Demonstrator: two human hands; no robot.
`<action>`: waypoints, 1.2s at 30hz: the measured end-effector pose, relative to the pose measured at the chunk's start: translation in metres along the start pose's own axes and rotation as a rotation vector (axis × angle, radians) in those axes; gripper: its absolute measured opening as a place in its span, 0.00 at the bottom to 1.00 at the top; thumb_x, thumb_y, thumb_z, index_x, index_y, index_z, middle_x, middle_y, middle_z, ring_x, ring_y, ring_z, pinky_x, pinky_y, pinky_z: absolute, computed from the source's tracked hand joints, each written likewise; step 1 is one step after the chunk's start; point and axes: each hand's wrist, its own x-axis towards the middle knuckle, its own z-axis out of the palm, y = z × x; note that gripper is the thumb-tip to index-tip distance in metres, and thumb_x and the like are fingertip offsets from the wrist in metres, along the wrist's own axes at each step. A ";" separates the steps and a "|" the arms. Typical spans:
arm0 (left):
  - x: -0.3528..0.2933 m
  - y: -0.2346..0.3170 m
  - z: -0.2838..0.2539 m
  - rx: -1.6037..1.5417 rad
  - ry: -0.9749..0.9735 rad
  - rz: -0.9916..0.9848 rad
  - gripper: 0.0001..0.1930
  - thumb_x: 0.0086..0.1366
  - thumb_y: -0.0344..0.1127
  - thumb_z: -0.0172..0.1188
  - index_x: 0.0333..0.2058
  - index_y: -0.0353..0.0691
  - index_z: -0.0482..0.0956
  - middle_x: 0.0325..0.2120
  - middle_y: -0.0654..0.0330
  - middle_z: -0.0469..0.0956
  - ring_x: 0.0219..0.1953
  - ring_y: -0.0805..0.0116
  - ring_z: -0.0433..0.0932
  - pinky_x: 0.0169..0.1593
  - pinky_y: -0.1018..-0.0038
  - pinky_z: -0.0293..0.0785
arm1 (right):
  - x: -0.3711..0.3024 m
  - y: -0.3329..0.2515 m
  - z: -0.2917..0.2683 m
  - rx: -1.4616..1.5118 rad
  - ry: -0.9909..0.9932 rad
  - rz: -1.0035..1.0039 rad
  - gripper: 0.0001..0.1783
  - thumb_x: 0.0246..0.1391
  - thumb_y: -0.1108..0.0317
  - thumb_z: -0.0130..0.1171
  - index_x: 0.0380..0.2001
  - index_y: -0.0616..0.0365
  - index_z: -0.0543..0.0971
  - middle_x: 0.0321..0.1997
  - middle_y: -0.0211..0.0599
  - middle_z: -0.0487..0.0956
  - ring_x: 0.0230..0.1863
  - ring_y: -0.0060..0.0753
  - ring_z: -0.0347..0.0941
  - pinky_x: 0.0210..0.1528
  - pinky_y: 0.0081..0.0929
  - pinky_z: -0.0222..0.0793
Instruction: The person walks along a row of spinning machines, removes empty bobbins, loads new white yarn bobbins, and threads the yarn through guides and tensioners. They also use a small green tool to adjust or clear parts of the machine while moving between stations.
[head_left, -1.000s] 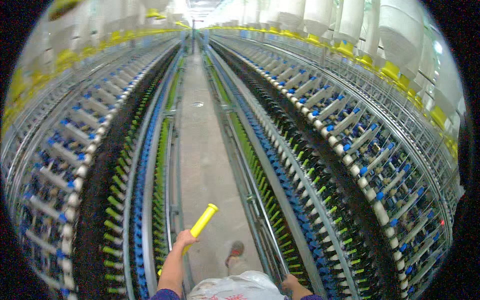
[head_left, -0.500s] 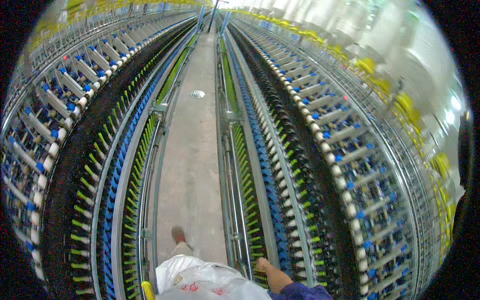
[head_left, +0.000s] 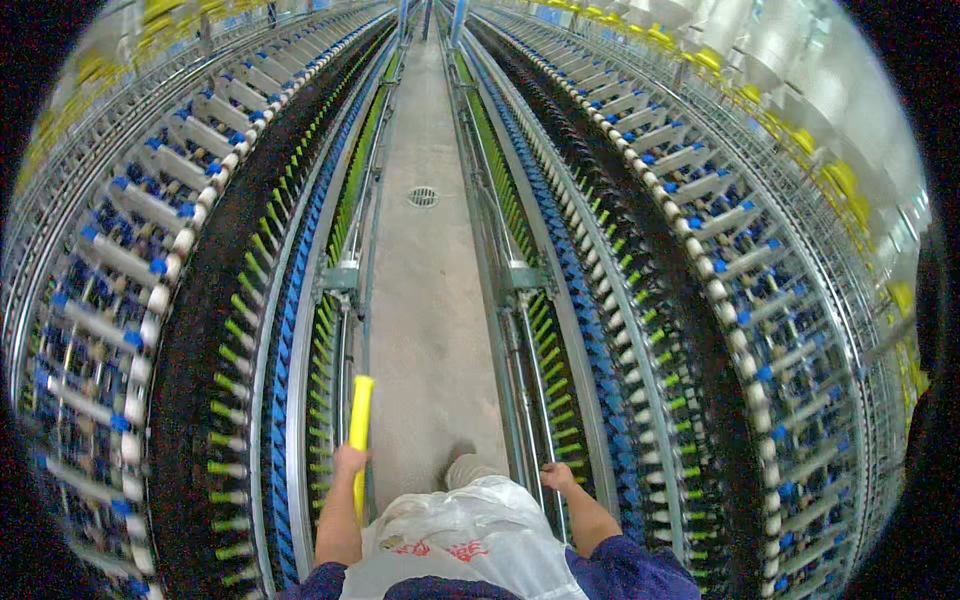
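Note:
My left hand [head_left: 350, 460] is closed around a bright yellow stick or tube [head_left: 360, 415], held upright beside the left machine. The tube's upper end stands well above the fist, and its lower end runs down past my wrist. My right hand [head_left: 556, 477] hangs by the metal rail [head_left: 545, 430] of the right machine, its fingers curled with nothing visible in them. Whether it touches the rail I cannot tell. A white apron [head_left: 470, 530] with red marks covers my front.
Long spinning machines line both sides of a narrow concrete aisle [head_left: 425, 320]. Rows of green-tipped bobbins [head_left: 235, 355] and white rollers [head_left: 158, 298] run along them. A round drain cover [head_left: 423, 197] is set in the floor. Grey brackets [head_left: 522, 278] jut toward the aisle.
My left hand has come into view, raising the yellow tube that showed only its tip. My right hand has moved forward. The machine brackets and drain cover sit nearer as I move along the aisle.

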 end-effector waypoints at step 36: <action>1.052 0.789 -0.212 0.248 -0.141 0.036 0.26 0.44 0.51 0.66 0.38 0.38 0.78 0.35 0.51 0.80 0.37 0.55 0.79 0.41 0.62 0.75 | 0.970 -0.615 -0.312 0.365 -0.280 0.629 0.18 0.56 0.60 0.46 0.40 0.65 0.75 0.40 0.48 0.74 0.30 0.48 0.72 0.27 0.46 0.66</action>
